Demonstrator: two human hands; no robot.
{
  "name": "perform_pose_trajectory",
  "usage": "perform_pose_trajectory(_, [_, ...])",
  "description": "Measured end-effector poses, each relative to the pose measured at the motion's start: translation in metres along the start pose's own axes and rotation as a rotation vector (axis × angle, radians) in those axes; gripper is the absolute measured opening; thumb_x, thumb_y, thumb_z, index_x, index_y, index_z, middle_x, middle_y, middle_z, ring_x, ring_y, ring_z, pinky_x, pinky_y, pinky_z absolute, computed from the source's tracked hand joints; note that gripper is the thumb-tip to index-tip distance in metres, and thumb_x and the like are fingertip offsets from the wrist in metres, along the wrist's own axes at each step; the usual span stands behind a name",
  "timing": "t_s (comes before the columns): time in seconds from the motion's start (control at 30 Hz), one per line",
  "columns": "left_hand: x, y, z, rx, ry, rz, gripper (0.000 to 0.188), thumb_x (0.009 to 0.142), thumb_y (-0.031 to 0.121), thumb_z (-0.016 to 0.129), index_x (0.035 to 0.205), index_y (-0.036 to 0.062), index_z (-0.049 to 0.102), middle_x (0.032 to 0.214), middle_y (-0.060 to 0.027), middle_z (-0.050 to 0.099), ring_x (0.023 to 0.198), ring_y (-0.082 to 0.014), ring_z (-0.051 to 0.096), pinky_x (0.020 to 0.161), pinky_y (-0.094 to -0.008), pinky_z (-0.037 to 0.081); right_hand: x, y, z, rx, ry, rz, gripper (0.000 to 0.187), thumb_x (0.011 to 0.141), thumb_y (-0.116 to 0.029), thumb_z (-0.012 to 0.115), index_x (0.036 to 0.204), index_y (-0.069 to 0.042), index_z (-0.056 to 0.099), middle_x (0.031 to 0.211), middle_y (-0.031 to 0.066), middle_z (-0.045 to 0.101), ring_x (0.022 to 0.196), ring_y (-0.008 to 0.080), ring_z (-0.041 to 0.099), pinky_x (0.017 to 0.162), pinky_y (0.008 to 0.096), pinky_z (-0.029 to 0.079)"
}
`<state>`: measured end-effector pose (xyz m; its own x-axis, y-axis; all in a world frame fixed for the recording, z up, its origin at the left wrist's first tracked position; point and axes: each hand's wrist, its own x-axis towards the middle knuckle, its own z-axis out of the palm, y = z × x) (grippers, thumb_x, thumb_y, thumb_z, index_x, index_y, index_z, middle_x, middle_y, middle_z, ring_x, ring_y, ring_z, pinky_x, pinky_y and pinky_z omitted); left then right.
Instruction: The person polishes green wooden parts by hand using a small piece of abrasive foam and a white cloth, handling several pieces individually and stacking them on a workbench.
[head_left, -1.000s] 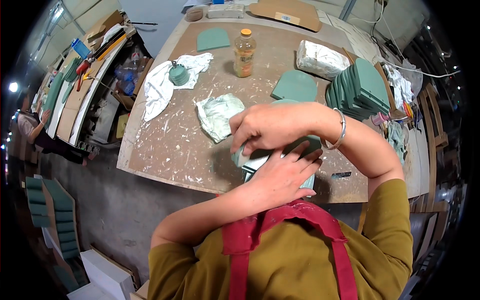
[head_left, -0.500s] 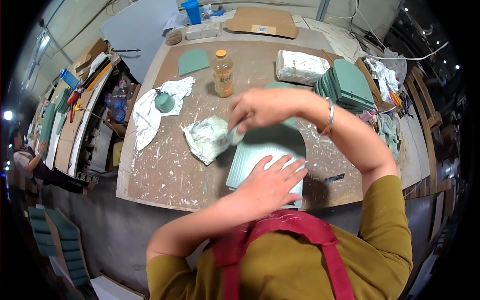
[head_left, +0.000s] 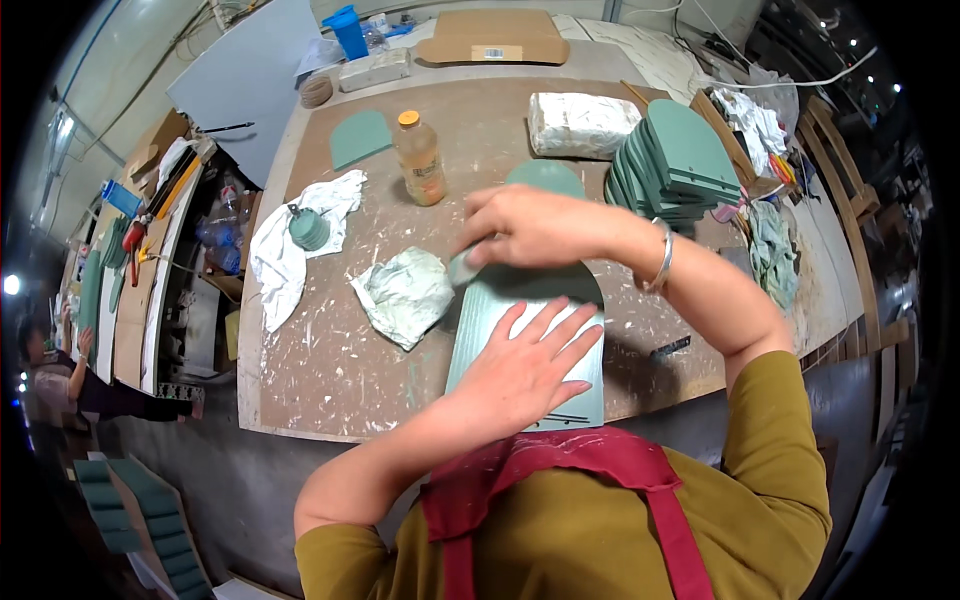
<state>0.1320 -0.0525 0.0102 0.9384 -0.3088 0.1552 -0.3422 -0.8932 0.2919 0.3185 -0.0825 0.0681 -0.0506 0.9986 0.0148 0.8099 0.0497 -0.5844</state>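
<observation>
A green panel (head_left: 481, 318) with a rounded far end and fine lengthwise grooves lies at the table's near edge. My left hand (head_left: 522, 360) rests flat on it, fingers spread. At the panel's far left edge, my right hand (head_left: 515, 226) grips a small pale pad (head_left: 462, 268), partly hidden by the fingers. Just left of the pad is a crumpled pale green cloth (head_left: 405, 295). Behind my right hand, another rounded green panel (head_left: 545, 176) shows in part.
Stacked green panels (head_left: 690, 150) and a white wrapped block (head_left: 582, 125) stand back right. Behind the cloth is a yellow-capped bottle (head_left: 420, 160). Farther left, a small green pot (head_left: 308, 229) sits on a white cloth (head_left: 280, 268). Another person (head_left: 60, 375) works at the far left.
My right hand with the pad has shifted slightly along the panel's far left edge. My left hand stays flat on the panel. The whole view has tilted a little.
</observation>
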Motion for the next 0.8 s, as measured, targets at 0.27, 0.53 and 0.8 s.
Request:
perform_pose_trajectory(0.27, [-0.001,0.000,0.000,-0.012,0.028,-0.001,0.060,0.094,0.040,0.057,0.144,0.0107,0.043,0.152,-0.0093,0.038,0.139,-0.0305,0.035,0.110,-0.0536,0.029,-0.045,0.026,-0.001,-0.114,0.206,0.352,0.030,0.090,-0.024,0.061,0.108,-0.003,0.071,0.100,0.0163,0.061,0.096,0.0329,0.061,0.086,0.0409,0.047])
perform_pose_trajectory(0.53, [0.001,0.002,-0.001,0.003,0.037,0.005,0.060,0.093,0.040,0.058,0.143,0.0111,0.044,0.153,-0.0082,0.037,0.138,-0.0302,0.036,0.110,-0.0527,0.029,-0.050,0.020,0.017,0.038,0.317,0.370,0.030,0.092,-0.024,0.060,0.108,-0.001,0.070,0.097,0.0156,0.060,0.093,0.0314,0.060,0.084,0.0388,0.047])
perform_pose_trajectory(0.8, [0.001,0.001,0.001,-0.001,0.020,-0.010,0.060,0.092,0.041,0.060,0.144,0.0141,0.045,0.155,-0.0099,0.034,0.139,-0.0309,0.035,0.111,-0.0535,0.029,-0.123,0.017,0.021,0.109,0.526,0.563,0.032,0.090,-0.026,0.062,0.109,-0.002,0.072,0.091,0.0151,0.059,0.088,0.0291,0.060,0.081,0.0389,0.046])
